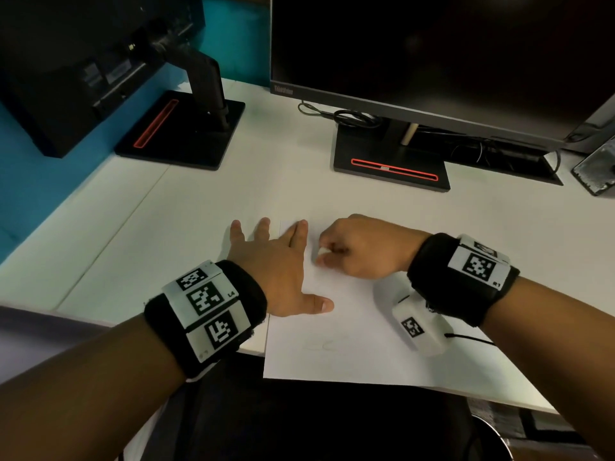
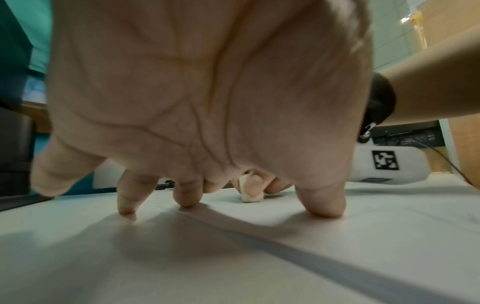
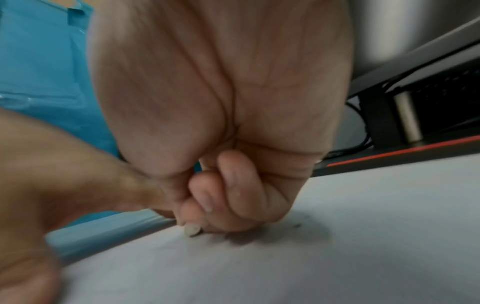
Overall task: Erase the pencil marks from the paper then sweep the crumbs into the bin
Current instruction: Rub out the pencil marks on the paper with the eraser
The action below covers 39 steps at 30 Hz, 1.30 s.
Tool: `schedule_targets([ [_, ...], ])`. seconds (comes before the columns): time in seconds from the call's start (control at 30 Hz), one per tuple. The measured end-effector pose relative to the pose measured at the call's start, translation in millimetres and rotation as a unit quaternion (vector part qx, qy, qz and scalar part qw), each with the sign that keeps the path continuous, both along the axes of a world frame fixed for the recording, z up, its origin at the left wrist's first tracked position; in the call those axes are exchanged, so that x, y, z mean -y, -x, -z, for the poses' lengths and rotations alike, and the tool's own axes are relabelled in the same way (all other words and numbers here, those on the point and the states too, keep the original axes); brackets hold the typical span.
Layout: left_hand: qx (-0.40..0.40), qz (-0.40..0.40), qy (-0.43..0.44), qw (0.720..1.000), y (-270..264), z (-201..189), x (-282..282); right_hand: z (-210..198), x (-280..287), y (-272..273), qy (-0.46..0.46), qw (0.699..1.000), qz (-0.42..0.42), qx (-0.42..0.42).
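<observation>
A white sheet of paper (image 1: 352, 341) lies on the white desk, its near edge over the desk's front edge. Faint pencil marks (image 1: 321, 345) show near its lower middle. My left hand (image 1: 279, 261) lies spread flat, fingertips and thumb pressing the paper's left part. My right hand (image 1: 359, 251) is curled and pinches a small white eraser (image 1: 322, 250), whose tip touches the paper's upper part. The eraser (image 2: 250, 191) shows beyond my left fingers (image 2: 187, 193), and its worn tip (image 3: 192, 230) pokes out below my right fingers. A few dark crumbs (image 3: 296, 225) lie beside that hand.
Two monitors on black stands with red slots stand behind: one stand at back left (image 1: 181, 131), one at back centre (image 1: 392, 164). Cables (image 1: 352, 116) trail under the centre screen. A blue partition (image 1: 30, 181) borders the desk's left side. No bin is in view.
</observation>
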<state>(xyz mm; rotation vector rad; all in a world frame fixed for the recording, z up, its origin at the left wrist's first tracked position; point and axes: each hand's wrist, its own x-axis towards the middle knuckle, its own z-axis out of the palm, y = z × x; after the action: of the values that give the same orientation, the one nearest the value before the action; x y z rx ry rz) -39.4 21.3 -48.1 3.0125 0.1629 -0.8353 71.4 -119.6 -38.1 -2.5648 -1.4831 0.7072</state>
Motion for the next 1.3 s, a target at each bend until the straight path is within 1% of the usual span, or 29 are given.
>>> schedule_targets([
  [0.1, 0.001, 0.007, -0.007, 1.000, 0, 1, 0, 0, 1, -3, -0.012, 0.999, 0.015, 0.035],
  [0.2, -0.002, 0.013, -0.009, 1.000, -1, 2, 0, 2, 5, 15, -0.008, 1.000, -0.030, 0.002],
  [0.23, -0.002, 0.016, -0.010, 1.000, -2, 3, -1, 1, 9, 16, 0.000, 0.999, -0.034, -0.009],
  [0.3, -0.004, 0.024, -0.012, 1.000, -2, 3, -1, -3, 15, 4, 0.009, 1.000, -0.013, 0.003],
  [0.4, -0.004, 0.032, -0.017, 0.999, -2, 5, -1, -4, 13, -2, -0.012, 0.999, 0.012, 0.031],
  [0.5, -0.001, 0.032, -0.011, 0.999, -2, 5, -2, 2, 12, 22, -0.026, 0.998, -0.048, -0.014],
  [0.53, 0.002, 0.034, -0.012, 0.999, -2, 5, -2, 3, 14, 23, -0.023, 0.998, -0.055, -0.028],
  [0.67, 0.002, 0.035, -0.018, 0.999, -2, 6, -3, 1, 13, 4, -0.037, 0.999, -0.008, 0.013],
  [0.73, 0.004, 0.032, -0.011, 0.999, -1, 6, -3, 4, 10, 13, -0.045, 0.999, -0.025, 0.011],
  [0.8, 0.003, 0.030, -0.005, 1.000, -1, 5, -3, 6, 9, 26, -0.046, 0.997, -0.058, -0.022],
  [0.83, 0.003, 0.030, -0.005, 1.000, -1, 5, -3, 5, 9, 25, -0.041, 0.997, -0.062, -0.025],
  [0.93, 0.001, 0.033, -0.012, 0.999, -1, 4, -2, 3, 5, 10, -0.046, 0.999, -0.026, 0.012],
  [1.0, 0.002, 0.031, -0.008, 0.999, 0, 3, -2, 5, 3, 15, -0.048, 0.998, -0.027, 0.021],
  [1.1, 0.006, 0.030, -0.004, 1.000, 0, 4, -2, 3, 10, 29, -0.029, 0.997, -0.067, -0.030],
  [1.17, 0.007, 0.032, -0.015, 0.999, -1, 5, -1, -3, 17, 19, -0.004, 0.998, -0.055, -0.015],
  [1.23, 0.006, 0.031, -0.022, 0.999, -2, 6, -1, -4, 18, 9, -0.015, 0.999, -0.028, 0.017],
  [1.3, 0.006, 0.029, -0.017, 0.999, -2, 6, -1, 1, 15, 14, -0.035, 0.999, -0.023, 0.015],
])
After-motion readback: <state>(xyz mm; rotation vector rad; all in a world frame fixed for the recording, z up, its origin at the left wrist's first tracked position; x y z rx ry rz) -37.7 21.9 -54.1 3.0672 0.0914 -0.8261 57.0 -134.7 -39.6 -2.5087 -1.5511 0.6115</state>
